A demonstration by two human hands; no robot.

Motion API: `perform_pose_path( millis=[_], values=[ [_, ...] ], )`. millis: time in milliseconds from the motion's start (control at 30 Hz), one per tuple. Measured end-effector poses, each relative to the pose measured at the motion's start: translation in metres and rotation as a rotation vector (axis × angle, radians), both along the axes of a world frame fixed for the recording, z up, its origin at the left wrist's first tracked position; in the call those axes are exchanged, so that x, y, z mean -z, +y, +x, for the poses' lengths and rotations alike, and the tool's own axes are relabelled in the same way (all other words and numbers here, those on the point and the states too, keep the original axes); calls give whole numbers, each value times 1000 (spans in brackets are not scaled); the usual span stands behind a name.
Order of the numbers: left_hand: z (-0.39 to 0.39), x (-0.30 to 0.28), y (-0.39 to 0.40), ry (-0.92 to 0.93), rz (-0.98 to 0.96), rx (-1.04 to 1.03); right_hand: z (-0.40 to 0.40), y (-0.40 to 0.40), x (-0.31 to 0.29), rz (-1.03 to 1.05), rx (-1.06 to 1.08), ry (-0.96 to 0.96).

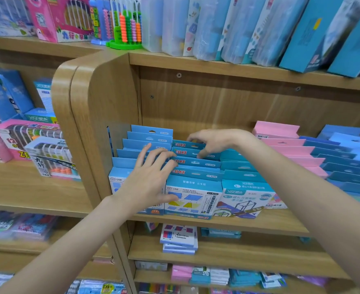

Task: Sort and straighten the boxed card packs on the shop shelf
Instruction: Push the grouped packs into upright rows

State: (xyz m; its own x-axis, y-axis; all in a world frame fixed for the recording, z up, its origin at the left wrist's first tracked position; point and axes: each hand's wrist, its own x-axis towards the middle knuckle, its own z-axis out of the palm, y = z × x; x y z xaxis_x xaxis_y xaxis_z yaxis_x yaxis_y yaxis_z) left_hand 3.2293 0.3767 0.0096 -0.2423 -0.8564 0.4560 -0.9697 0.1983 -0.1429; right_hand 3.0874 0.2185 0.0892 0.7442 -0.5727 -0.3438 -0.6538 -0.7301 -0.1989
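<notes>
Head view, looking down at wooden shelf (270,224) in frame centre. Rows of boxed card packs standing upright, front to back: light-blue row (142,143) at centre left, teal row with red lettering (196,164) in the middle, another teal row (241,175) just right of it, pink row (289,149) further right, darker blue row (344,164) at right edge. Left hand (151,179) at centre, fingers spread and mostly straight, laid flat over tops of light-blue row, fingertips touching edge of middle teal row; not gripping anything. Right hand (215,143) slightly above and right of it, fingers curled down over tops of rear packs in middle teal row, thumb tip pressed on a hang tab; looks like a pinch on a pack top, grip partly hidden. Abacus toys (126,24) on upper shelf, top centre. Pink and white boxed abacus sets (47,153) on neighbouring shelf at left. Flat stacked packs (179,238) on lower shelf, bottom centre.
</notes>
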Motion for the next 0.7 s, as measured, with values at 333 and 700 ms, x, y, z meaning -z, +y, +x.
perform_pose_path(
  millis=[333,700],
  values=[
    [-11,-5,2,42,66,-11,-64,1,-28,105,130,-374],
    [-82,-12,-18,-75,235,-146,-142,19,-11,-142,-43,4]
  ],
)
